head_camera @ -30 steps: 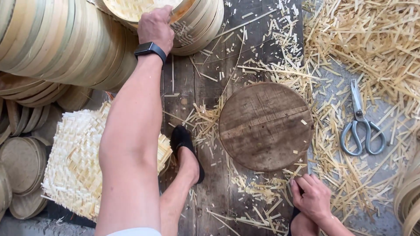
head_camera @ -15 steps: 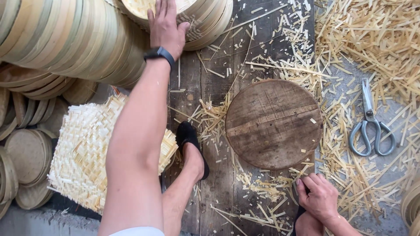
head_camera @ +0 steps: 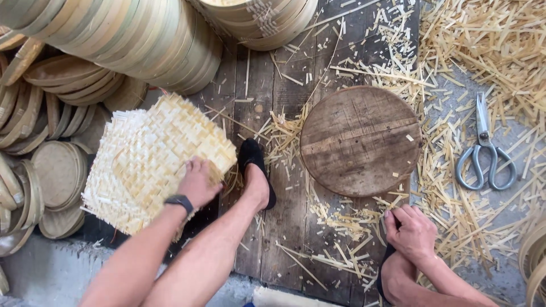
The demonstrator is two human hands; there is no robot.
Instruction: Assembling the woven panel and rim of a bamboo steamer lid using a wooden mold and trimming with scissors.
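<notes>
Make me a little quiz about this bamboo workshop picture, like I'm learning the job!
1. True or false: the left hand rests on the square woven bamboo mat.
2. What lies on the grey floor to the right of the round wooden board?
A. a hammer
B. metal scissors
C. a paintbrush
3. Fill in: the right hand rests at the person's own ____, among the loose bamboo strips.

Key
1. True. The fingers press the mat's edge, beside the black shoe.
2. B. The scissors lie shut among the bamboo offcuts.
3. Foot. The grip looks curled around the dark shoe there.
</notes>
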